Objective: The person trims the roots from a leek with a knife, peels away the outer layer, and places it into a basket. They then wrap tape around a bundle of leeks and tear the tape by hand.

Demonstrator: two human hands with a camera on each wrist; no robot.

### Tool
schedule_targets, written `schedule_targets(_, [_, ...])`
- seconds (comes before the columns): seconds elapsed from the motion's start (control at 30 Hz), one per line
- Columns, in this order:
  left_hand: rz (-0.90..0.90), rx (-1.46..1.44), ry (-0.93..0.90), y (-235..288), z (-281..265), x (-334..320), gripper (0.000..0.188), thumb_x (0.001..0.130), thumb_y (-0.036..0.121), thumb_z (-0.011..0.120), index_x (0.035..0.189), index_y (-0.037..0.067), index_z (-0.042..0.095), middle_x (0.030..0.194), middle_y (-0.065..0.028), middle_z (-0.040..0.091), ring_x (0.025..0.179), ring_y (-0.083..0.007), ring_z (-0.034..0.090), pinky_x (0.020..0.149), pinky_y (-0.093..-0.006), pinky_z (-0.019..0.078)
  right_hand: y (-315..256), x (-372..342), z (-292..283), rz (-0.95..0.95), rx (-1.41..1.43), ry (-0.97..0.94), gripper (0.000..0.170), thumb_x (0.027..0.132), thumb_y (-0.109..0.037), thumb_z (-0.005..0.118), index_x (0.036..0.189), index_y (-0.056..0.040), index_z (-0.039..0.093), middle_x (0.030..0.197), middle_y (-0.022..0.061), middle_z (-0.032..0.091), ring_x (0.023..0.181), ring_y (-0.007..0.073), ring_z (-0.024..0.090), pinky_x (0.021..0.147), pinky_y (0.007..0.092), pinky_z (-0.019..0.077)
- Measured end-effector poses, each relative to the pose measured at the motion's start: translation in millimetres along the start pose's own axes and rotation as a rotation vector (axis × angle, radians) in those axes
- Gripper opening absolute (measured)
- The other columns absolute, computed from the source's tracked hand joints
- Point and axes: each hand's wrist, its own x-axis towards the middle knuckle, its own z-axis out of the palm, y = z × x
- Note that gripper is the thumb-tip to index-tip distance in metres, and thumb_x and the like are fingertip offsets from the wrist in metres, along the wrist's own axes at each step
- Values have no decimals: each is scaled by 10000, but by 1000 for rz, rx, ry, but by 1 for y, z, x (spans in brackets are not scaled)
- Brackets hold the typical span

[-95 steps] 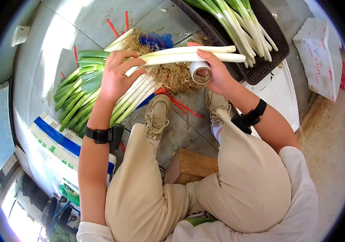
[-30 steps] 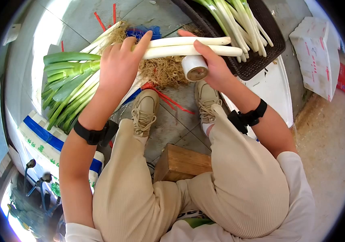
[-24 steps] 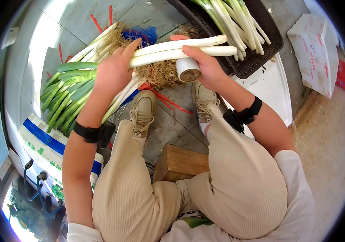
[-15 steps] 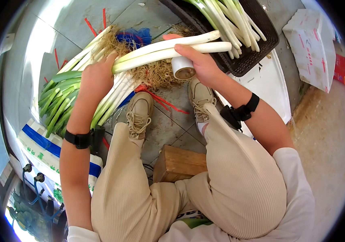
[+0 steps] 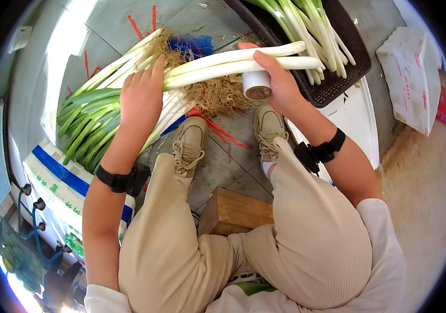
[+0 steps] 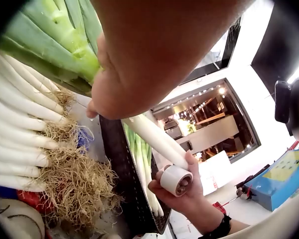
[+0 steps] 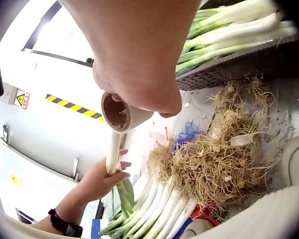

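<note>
Two trimmed white leeks lie side by side across both hands in the head view, raised above the floor. My right hand holds them near their cut white ends, the thumb over the top. That same hand also carries a roll of tape, which hangs below the leeks; in the left wrist view the tape roll has fingers inside its core. My left hand grips the leeks farther down, where white turns to green leaf. Below it on the floor lies a pile of untrimmed leeks with bushy roots.
A dark basket with several trimmed leeks stands at the upper right, beside a white board. Red straps and blue netting lie around the pile. A wooden block sits between the legs; a white foam box stands left.
My left hand has shifted along the leeks toward their leafy end, and its earlier spread fingers have closed round them. My right hand keeps the leeks and the tape roll.
</note>
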Motion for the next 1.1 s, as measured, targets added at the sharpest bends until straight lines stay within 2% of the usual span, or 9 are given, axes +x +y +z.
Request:
schedule_targets(0.23, [-15,87,-13,-1,3,-3,548,793,42,588,1336,-13,535,759,-41,617,747,-200,640,733,-331,496,8,0,4,-19,43,84,473,968,-336,555,1353,-61,552,1118,50,626,964,124,565,871,275,458])
schedule_targets(0.4, [-39,-6,-59,-7,-3,-8,389,802,49,581,1190,74,601,772,-54,634,770,-229,646,770,-352,492,1,2,4,-6,-9,12,454,954,-350,608,1311,-70,610,1091,30,657,877,95,584,784,253,479])
schedule_targets(0.5, [-47,7,-17,-14,-16,-10,309,806,51,582,1108,106,609,794,-47,643,806,-242,648,816,-374,482,2,-2,12,58,-22,33,473,956,-380,627,1306,-62,610,1073,24,652,888,94,594,783,263,485])
schedule_targets(0.57, [-66,92,10,-21,-25,-10,300,811,50,579,1102,112,614,812,-39,646,840,-236,648,849,-386,469,11,-2,8,305,-51,128,511,986,-393,589,1362,-49,551,1046,8,652,898,70,588,819,259,484])
schedule_targets(0.63, [-72,96,15,-29,-23,-14,284,826,53,570,1098,117,618,824,-38,648,837,-227,643,849,-380,464,14,-2,6,349,-83,68,513,981,-384,601,1383,-69,550,1012,-21,643,872,63,587,799,252,484])
schedule_targets(0.7, [-118,162,-34,-41,-10,-19,266,843,68,562,1098,122,620,826,-36,650,835,-226,637,851,-376,458,16,-3,8,357,-166,-153,511,979,-363,603,1402,-82,540,996,-29,637,888,56,581,787,245,481])
schedule_targets(0.87, [-193,206,-210,-57,32,-36,223,871,155,613,1091,123,603,850,-47,657,883,-244,632,883,-397,448,17,-6,2,441,-204,-250,460,987,-255,562,1406,-66,529,1208,18,610,1007,87,570,893,252,455])
schedule_targets(0.93, [-212,257,-326,-57,44,-42,488,869,411,679,1239,111,577,907,-72,664,949,-265,625,928,-448,435,21,-4,-4,430,-177,-244,454,976,-204,549,1404,-54,524,1235,26,600,1025,101,573,924,262,445])
schedule_targets(1.1, [-256,234,-354,-48,61,-55,596,859,490,677,1268,78,544,1014,-105,637,1004,-288,607,1006,-502,397,22,-5,-9,455,-220,-257,441,963,-181,558,1383,-50,532,1149,36,627,1014,101,585,911,265,455])
